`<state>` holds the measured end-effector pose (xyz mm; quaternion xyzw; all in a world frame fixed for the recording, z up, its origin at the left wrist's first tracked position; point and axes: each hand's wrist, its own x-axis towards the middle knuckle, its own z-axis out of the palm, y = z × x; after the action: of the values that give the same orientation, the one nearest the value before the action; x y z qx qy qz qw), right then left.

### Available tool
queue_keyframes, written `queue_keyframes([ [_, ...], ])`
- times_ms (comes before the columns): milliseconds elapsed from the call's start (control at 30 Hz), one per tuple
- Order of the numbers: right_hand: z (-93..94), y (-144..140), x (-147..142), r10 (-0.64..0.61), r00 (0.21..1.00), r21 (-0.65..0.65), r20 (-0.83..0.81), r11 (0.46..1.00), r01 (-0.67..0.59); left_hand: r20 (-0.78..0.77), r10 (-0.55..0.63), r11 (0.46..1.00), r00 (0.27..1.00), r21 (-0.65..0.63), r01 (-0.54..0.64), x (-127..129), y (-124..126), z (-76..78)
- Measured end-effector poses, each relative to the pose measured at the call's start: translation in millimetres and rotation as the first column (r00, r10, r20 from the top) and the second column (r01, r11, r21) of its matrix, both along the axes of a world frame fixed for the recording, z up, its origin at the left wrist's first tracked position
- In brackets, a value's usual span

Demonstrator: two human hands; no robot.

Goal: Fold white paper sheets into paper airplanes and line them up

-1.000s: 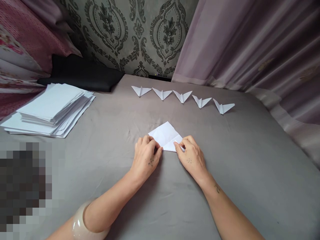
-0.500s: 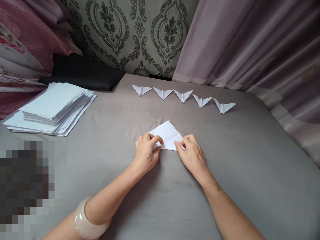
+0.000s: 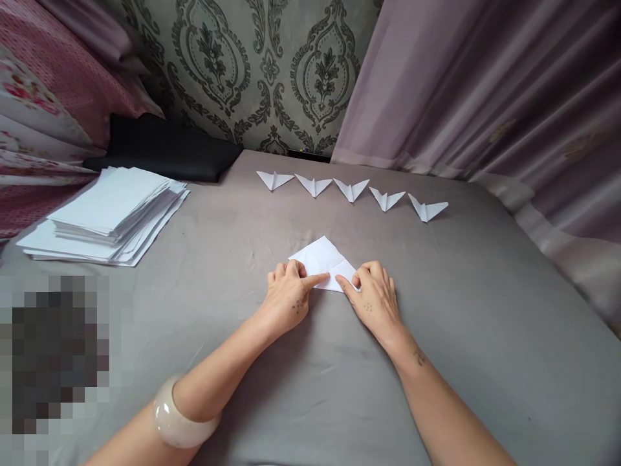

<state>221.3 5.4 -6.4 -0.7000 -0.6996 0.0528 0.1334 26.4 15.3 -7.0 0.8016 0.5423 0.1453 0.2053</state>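
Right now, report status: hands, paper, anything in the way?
Left hand on folded paper. Right hand at its right corner. Five winged shapes beyond, apart from it.

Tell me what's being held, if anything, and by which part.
Folded white paper: the right hand touches its right corner, the left hand its left side; whether either grips it is unclear.

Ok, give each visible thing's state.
Paper sheet: partly folded, lying flat.
Left grip: index finger extended over the sheet.
Right grip: on the sheet's right corner.
Five winged figures: folded paper, wings spread.
Paper stack: piled, edges uneven.
Bangle: worn on left arm.
Purple curtain: hanging in folds.
Gray cloth: spread, slightly creased.
Black item: exact state unclear.
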Motion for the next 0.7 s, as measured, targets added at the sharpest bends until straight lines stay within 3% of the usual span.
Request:
queue_keyframes([
  [200,8.3,-3,18,-0.001,0.998,-0.108,-0.066,0.994,-0.006,-0.037,-0.010,0.999,0.999,-0.053,0.008,-1,1,4.0],
  [433,32.8,-5,47,0.081,0.963,-0.293,-0.256,0.943,-0.157,-0.090,-0.022,0.991,0.996,-0.134,0.010,1,2,11.3],
  [567,39.2,-11,32,0.167,0.963,-0.158,-0.211,0.967,-0.203,-0.088,-0.017,0.990,0.996,-0.140,0.004,2,4,10.4],
  [633,38.5,-19,10,0.209,0.969,-0.019,-0.131,0.977,-0.213,-0.081,-0.015,0.991,0.997,-0.137,0.004,2,4,10.0],
  [700,35.5,-30,-16,0.262,0.964,0.004,-0.044,0.965,-0.262,-0.074,-0.014,0.991,0.997,-0.132,0.004,2,4,10.5],
])
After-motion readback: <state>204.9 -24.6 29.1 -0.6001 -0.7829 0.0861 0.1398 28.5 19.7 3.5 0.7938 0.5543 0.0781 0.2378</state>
